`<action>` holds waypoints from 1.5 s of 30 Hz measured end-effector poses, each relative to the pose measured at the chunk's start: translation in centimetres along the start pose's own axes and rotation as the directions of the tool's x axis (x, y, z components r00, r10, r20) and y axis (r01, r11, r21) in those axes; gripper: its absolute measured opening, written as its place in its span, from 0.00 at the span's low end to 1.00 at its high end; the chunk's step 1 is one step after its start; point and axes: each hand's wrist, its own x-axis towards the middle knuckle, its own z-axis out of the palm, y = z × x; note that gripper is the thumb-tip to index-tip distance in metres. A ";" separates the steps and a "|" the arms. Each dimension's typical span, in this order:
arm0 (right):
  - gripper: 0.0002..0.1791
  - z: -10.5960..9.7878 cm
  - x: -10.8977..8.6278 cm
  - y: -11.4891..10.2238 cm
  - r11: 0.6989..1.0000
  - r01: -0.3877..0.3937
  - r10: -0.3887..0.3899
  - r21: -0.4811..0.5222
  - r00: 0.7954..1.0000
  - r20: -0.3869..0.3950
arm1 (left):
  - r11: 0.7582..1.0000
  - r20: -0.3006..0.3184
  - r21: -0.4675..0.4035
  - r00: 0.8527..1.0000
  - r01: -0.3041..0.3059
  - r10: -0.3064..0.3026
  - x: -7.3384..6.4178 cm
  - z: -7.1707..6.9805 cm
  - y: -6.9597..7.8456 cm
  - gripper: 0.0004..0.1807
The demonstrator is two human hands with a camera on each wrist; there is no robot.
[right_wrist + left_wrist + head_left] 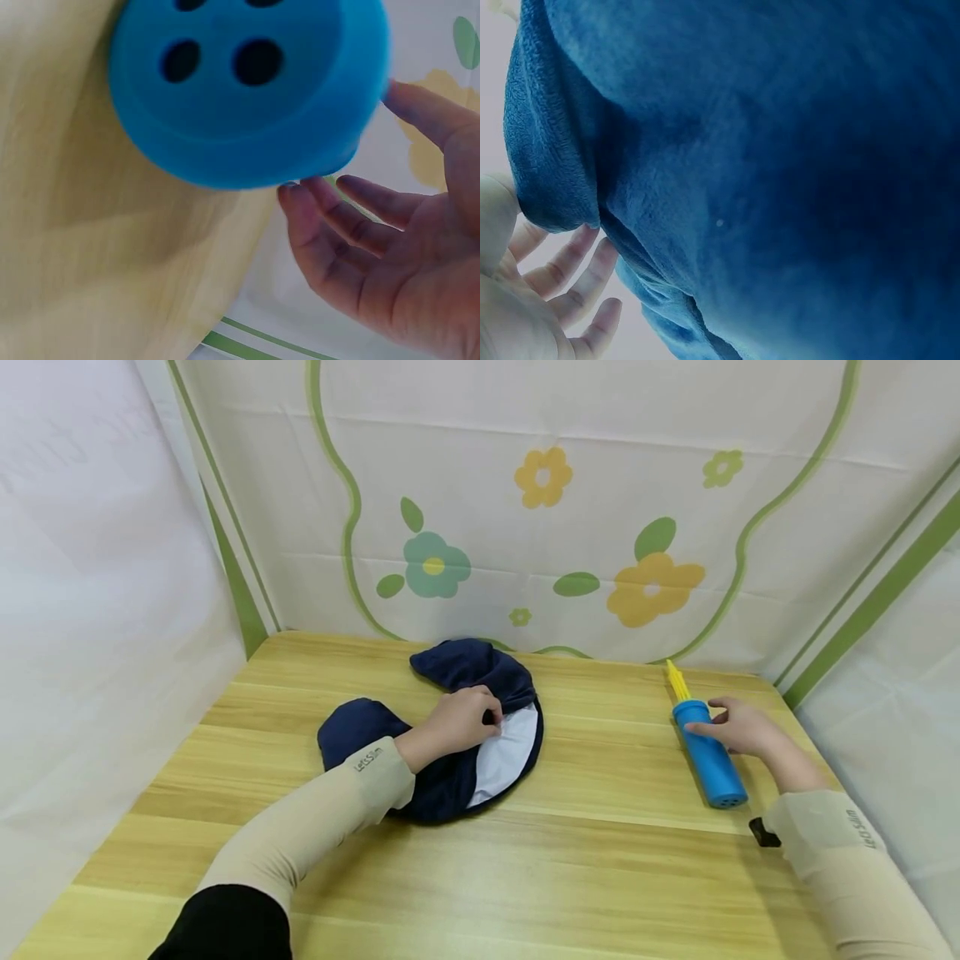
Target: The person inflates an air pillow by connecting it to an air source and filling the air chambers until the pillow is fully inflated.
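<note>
A navy U-shaped neck pillow (442,785) with a white panel (510,752) lies left of the table's middle. My left hand (461,718) pinches its soft fabric near the panel; the left wrist view shows the plush cover (780,187) up close, with its edge at the fingers (577,281). On the right, my right hand (742,727) grips a blue balloon pump (708,760) near its upper end, thumb on one side and fingers on the other. The pump's yellow tapered nozzle (677,681) points away from me. Its holed end (232,112) fills the top of the right wrist view.
Beneath everything is a light wood-grain table (585,877). A white flower-printed cloth (465,460) stands along the back edge, with white cloth on both sides. A small black piece (765,833) shows beside the right sleeve's cuff.
</note>
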 end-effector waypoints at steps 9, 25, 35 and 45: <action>0.57 0.3 0.4 0.2 0.998 -0.061 0.057 0.036 0.993 0.103 | 1.000 0.005 0.020 1.000 -0.007 0.007 0.1 0.2 -0.2 0.03; 0.57 0.2 0.6 0.4 0.990 -0.116 0.108 0.074 0.989 0.105 | 0.999 0.025 0.048 1.000 0.001 -0.002 0.2 0.1 0.1 0.02; 0.57 -1.2 -0.1 -0.2 0.996 -0.044 0.040 0.079 0.998 0.057 | 0.999 0.014 0.038 1.000 0.005 -0.005 0.1 0.1 -0.1 0.03; 0.54 -1.9 -1.1 -2.3 0.999 0.037 -0.037 -0.013 0.999 0.009 | 0.999 0.024 0.036 1.000 0.001 -0.002 0.1 0.0 0.0 0.03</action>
